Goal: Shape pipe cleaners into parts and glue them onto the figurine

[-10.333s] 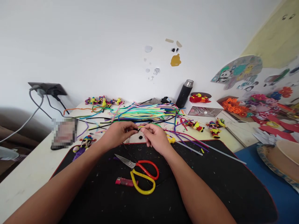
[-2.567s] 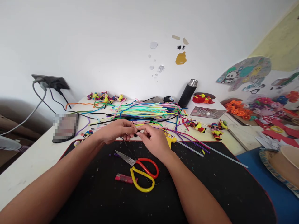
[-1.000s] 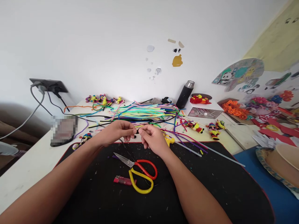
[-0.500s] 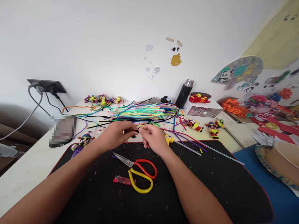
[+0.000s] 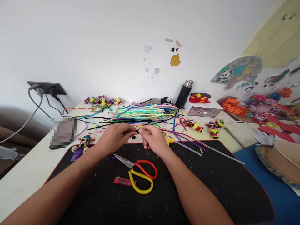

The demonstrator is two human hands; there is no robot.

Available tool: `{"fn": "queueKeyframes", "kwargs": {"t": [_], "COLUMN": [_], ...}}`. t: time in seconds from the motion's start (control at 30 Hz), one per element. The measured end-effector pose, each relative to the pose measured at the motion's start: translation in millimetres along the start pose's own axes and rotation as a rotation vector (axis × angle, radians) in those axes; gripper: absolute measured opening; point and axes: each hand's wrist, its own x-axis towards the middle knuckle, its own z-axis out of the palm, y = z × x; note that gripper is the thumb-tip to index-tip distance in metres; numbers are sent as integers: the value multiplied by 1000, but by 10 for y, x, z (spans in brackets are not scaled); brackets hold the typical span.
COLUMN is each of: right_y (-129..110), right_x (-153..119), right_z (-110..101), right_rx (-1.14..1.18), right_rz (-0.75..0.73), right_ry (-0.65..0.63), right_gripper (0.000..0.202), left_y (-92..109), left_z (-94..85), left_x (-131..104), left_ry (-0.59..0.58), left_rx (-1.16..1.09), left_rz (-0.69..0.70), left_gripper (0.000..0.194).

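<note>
1. purple-bodied doll (image 5: 79, 151) at the black mat's (image 5: 211, 187) far left edge
2. left hand (image 5: 114, 137): thumb and finger pinched nearly closed on a tiny black piece (image 5: 137, 131); it's up between both hands
3. right hand (image 5: 154, 139): fingertips pinched on that piece's other side
4. white box (image 5: 189, 104): clear-front drawer (image 5: 206, 112) with thin pale bits inside; red-and-yellow piece (image 5: 199, 99) on top
5. orange flowers (image 5: 234, 107) by a brown box (image 5: 220, 99); can't tell if in it
6. patterned-rim basket (image 5: 264, 158) holding a pale bowl (image 5: 289, 153)
</note>
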Motion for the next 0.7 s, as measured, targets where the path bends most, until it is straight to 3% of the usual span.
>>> {"fn": "queueKeyframes", "kwargs": {"t": [0.3,0.5,0.7], "right_y": [31,61,53], "right_x": [9,14,13], "right_z": [-9,-9,-9], "right_rx": [-30,-57,-86], "right_rz": [9,24,29], "right_ry": [10,2,-11], "right_gripper": [23,19,18], "left_y": [-70,-101,-112], "left_z": [59,60,54], "left_x": [-41,-49,-47], "left_ry": [34,-41,-22], "left_rx": [162,277,449], "left_rz": [172,229,454], "left_gripper": [26,29,31]}}
